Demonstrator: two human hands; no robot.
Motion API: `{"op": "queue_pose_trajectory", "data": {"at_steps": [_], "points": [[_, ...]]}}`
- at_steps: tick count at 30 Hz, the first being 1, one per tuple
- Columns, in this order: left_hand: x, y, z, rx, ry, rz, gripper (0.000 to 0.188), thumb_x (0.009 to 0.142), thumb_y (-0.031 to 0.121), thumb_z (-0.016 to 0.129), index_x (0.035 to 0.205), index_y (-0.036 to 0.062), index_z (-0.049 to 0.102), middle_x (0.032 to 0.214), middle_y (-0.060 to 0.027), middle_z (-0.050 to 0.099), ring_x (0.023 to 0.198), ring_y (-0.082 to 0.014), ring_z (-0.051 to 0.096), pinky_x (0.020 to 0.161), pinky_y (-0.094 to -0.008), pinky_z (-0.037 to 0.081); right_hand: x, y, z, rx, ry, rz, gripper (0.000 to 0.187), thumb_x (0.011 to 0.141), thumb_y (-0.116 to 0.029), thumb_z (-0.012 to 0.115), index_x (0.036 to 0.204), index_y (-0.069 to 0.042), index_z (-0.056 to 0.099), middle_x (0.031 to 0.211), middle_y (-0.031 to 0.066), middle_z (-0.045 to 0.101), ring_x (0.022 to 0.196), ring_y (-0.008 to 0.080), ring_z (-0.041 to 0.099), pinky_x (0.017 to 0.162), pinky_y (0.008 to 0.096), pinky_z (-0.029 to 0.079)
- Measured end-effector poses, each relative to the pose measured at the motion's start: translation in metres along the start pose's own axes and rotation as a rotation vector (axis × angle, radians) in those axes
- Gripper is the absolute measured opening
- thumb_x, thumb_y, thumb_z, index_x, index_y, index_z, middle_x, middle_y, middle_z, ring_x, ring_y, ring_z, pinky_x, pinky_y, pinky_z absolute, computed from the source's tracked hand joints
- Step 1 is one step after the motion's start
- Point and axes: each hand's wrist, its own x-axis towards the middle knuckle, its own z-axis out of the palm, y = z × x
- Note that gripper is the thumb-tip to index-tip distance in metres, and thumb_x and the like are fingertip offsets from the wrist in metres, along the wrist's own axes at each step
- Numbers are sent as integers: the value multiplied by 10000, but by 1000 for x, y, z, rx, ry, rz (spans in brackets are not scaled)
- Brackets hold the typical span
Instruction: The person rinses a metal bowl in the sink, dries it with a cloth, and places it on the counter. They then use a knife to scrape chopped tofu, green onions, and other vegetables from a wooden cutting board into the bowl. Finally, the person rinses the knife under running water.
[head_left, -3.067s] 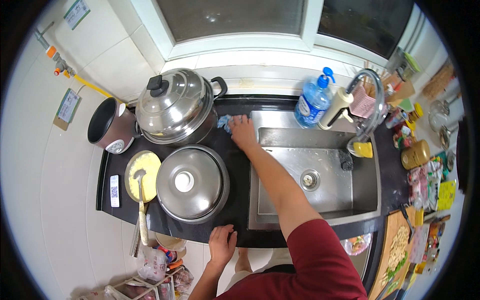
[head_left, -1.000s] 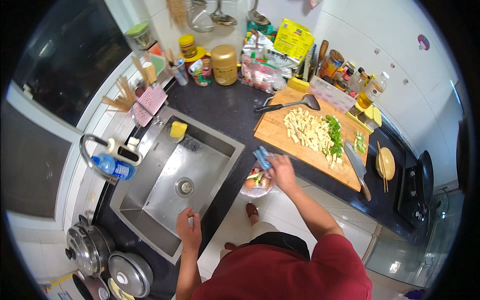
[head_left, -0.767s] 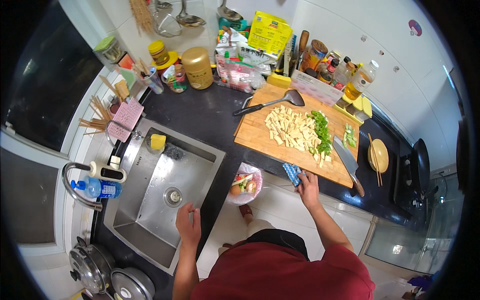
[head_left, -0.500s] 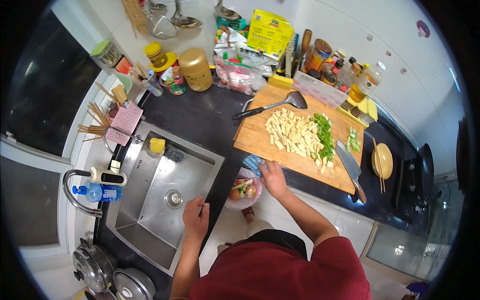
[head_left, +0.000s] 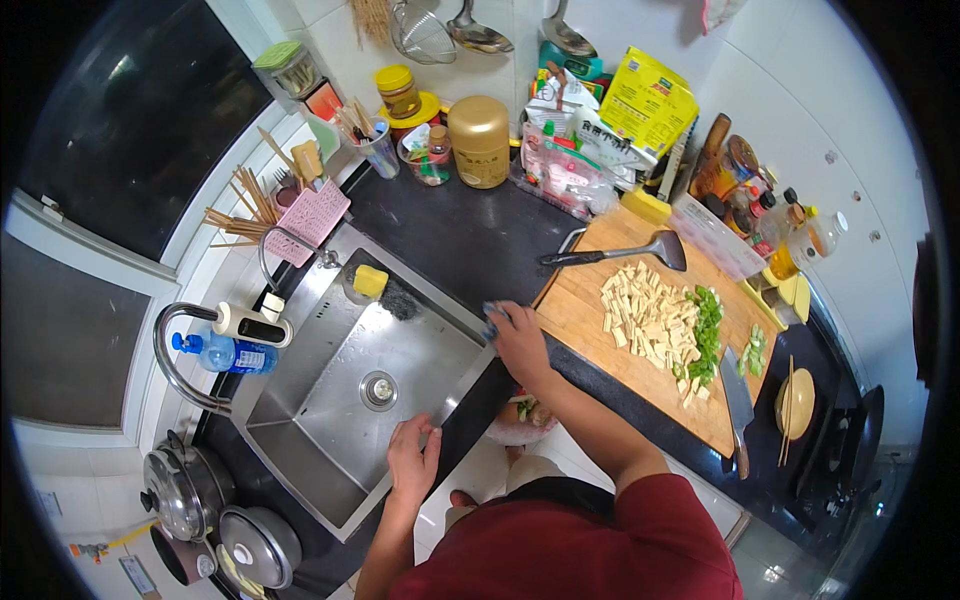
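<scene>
My right hand [head_left: 522, 345] is closed on a blue cloth [head_left: 491, 313], at the counter edge between the sink and the cutting board; most of the cloth is hidden by the fingers. Over the front rim of the steel sink [head_left: 335, 370] hangs my left hand [head_left: 412, 462], loosely curled with the thumb apart and nothing seen in it. A yellow sponge [head_left: 370, 281] sits at the sink's back. On the wooden cutting board [head_left: 590, 335] lie pale cut strips [head_left: 650, 315], chopped green pepper [head_left: 707, 325], a spatula [head_left: 610, 254] and a knife [head_left: 738, 395].
A curved faucet [head_left: 175, 365] rises left of the sink, beside a blue bottle [head_left: 230, 354]. Below the counter edge is a bagged bin [head_left: 520, 430]. Bottles [head_left: 805, 245] line the back right; a bowl with chopsticks [head_left: 800, 410] stands right of the board. Pots [head_left: 190, 490] are at lower left.
My right hand has gone from the board's near edge to the sink's right rim, carrying the blue cloth. The view has shifted left; my left hand stays near the sink's front rim.
</scene>
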Motion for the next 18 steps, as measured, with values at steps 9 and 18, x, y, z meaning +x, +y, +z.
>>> {"op": "queue_pose_trajectory", "data": {"at_steps": [9, 18], "points": [[-3, -5, 2, 57, 3, -45, 213, 808, 34, 648, 1012, -12, 607, 800, -149, 617, 746, -317, 589, 692, -391, 474, 118, 16, 125, -217, -64, -256, 344, 786, -153, 597, 1115, -54, 614, 1168, 136, 541, 1101, 334, 489, 943, 460, 424], [4, -1, 10, 37, -62, -12, 194, 814, 47, 651, 996, -9, 616, 799, -143, 625, 754, -320, 597, 697, -400, 479, 116, 63, 53, -758, -253, 48, 307, 846, -186, 513, 1045, 7, 644, 1005, 179, 631, 1045, 338, 518, 877, 479, 371]]}}
